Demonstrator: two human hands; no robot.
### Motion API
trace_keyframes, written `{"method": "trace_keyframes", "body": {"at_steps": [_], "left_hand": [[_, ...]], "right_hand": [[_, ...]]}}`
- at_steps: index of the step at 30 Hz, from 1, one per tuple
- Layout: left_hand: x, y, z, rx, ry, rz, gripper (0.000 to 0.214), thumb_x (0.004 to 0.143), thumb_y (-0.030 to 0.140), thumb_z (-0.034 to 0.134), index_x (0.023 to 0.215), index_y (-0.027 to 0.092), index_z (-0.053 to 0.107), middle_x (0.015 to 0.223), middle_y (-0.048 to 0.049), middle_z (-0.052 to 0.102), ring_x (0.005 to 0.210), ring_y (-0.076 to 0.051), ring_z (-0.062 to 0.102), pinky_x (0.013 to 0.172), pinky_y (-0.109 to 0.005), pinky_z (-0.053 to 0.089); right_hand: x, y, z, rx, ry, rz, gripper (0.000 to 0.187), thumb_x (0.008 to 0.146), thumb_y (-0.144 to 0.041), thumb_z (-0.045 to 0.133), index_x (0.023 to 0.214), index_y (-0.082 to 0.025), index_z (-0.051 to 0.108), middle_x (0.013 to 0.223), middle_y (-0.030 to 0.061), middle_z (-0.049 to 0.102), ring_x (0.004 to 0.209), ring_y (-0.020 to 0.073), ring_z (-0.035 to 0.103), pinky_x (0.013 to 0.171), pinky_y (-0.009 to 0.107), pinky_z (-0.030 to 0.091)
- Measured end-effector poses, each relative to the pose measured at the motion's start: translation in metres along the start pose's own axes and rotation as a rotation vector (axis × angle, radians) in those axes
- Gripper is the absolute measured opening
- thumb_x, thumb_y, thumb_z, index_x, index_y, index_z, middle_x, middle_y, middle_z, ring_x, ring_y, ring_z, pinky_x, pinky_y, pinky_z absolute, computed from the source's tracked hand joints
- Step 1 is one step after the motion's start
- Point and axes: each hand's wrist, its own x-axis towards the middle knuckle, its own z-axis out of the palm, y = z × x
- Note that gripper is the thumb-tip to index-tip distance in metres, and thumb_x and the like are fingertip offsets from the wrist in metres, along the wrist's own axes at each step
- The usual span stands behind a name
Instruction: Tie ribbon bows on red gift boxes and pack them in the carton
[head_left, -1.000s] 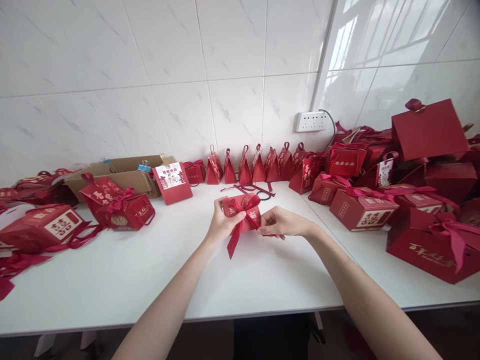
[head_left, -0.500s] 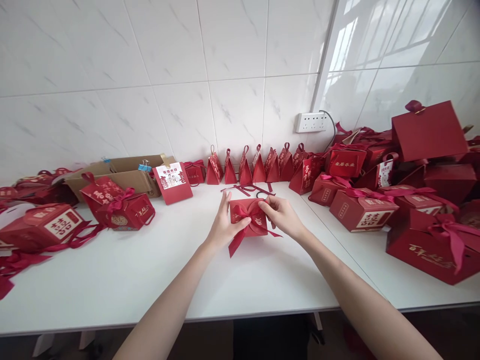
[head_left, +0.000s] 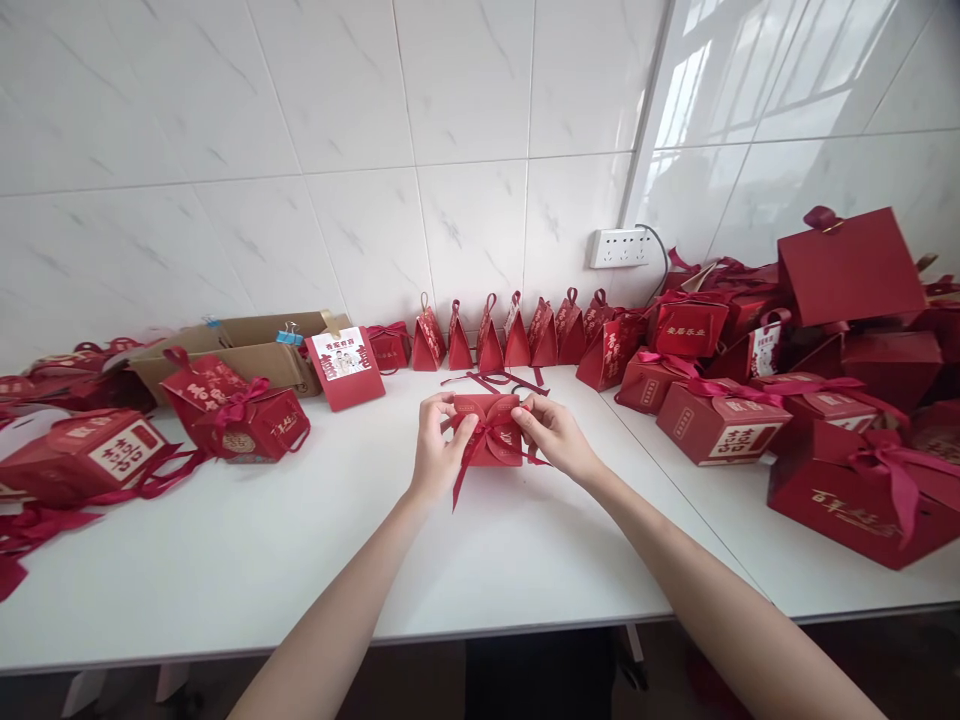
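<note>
A small red gift box (head_left: 501, 457) with curved top flaps lies between my hands near the middle of the table. A red ribbon (head_left: 463, 478) is tied in a bow over it, one tail hanging toward me. My left hand (head_left: 436, 445) is at the box's left side, thumb and fingers pinched on the ribbon's left loop. On the opposite side my right hand (head_left: 556, 435) pinches the right loop between thumb and forefinger. Just behind the box lie loose dark red ribbon strips (head_left: 491, 382) and a dark ring-shaped thing, partly hidden.
A row of triangular red boxes (head_left: 490, 345) stands along the tiled wall, below a power strip (head_left: 620, 248). Red boxes (head_left: 720, 430) pile up on the right. More boxes (head_left: 255, 425) and a cardboard tray (head_left: 225, 352) with blue clips occupy the left.
My left thumb has moved left, away from the bow's centre, and its fingers have closed in. The bow looks narrower and tighter, and the box has shifted slightly left.
</note>
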Motion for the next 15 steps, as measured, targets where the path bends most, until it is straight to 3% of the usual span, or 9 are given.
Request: {"method": "trace_keyframes", "body": {"at_steps": [10,15], "left_hand": [[0.004,0.007,-0.004,-0.016,-0.039,-0.202,0.027,0.077,0.044,0.057,0.078,0.019,0.046,0.085,-0.0013,0.049,0.083,-0.014,0.053,0.078,-0.028,0.048],[0.004,0.011,-0.006,0.020,-0.053,-0.145,0.026,0.079,0.040,0.052,0.066,0.020,0.043,0.075,0.0005,0.045,0.073,-0.013,0.049,0.071,-0.025,0.046]], "right_hand": [[0.000,0.002,-0.005,0.002,-0.050,0.018,0.045,0.079,-0.062,0.051,0.069,-0.020,0.039,0.059,-0.0036,0.046,0.049,0.0108,0.049,0.045,0.024,0.042],[0.001,0.003,-0.007,0.025,-0.057,0.022,0.047,0.078,-0.064,0.052,0.068,-0.020,0.038,0.059,-0.0041,0.043,0.050,0.0106,0.048,0.047,0.024,0.043]]}}
